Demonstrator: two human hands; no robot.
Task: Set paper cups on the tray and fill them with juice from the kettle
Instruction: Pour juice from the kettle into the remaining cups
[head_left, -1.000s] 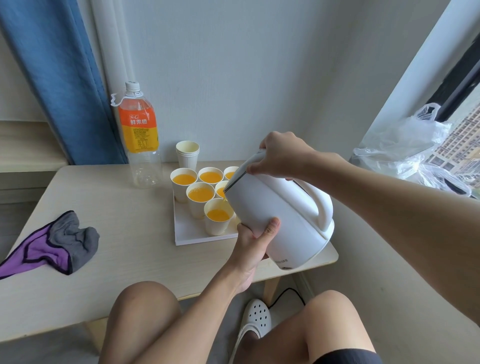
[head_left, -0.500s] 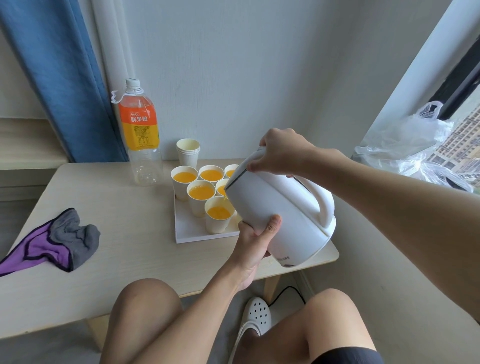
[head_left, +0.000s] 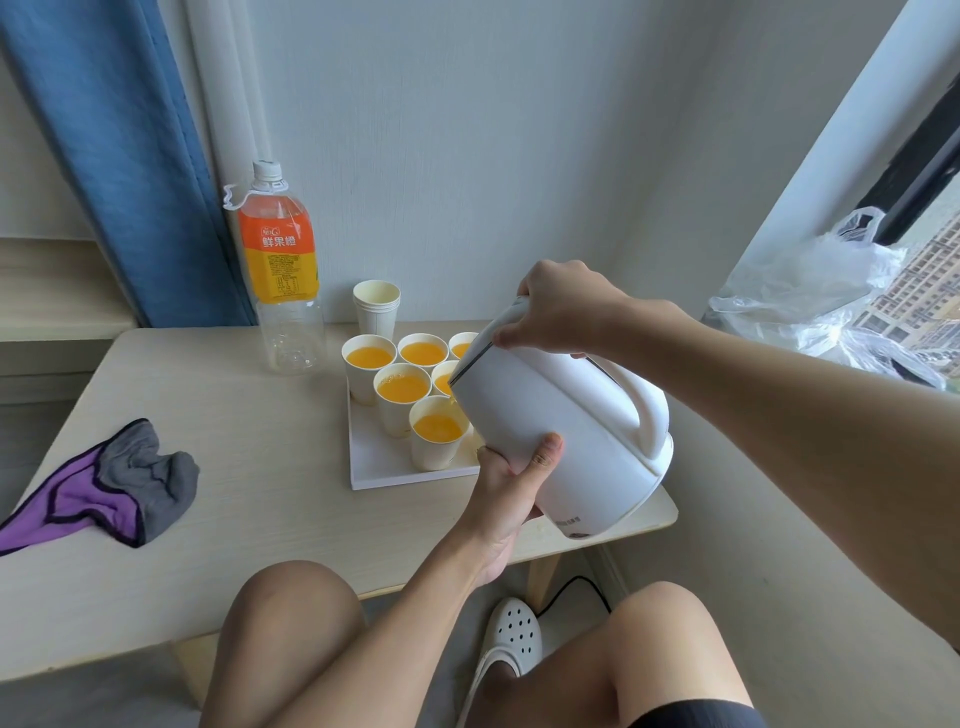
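White kettle (head_left: 561, 431) tilted mid-frame, our left hand (head_left: 511, 480) cupping its body, our right hand (head_left: 563, 306) gripping apparently its lid, six filled paper cups (head_left: 402, 387) on tray (head_left: 382, 475).

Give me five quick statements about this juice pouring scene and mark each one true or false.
1. Both hands are on the kettle. True: the left hand supports its body, the right hand presses near the lid.
2. The kettle stands upright on the table. False: it is tilted toward the cups on the tray.
3. The juice bottle lies on its side. False: it stands upright.
4. A stack of empty cups stands behind the tray. True.
5. The cloth covers the tray. False: it lies apart, on the table's left.
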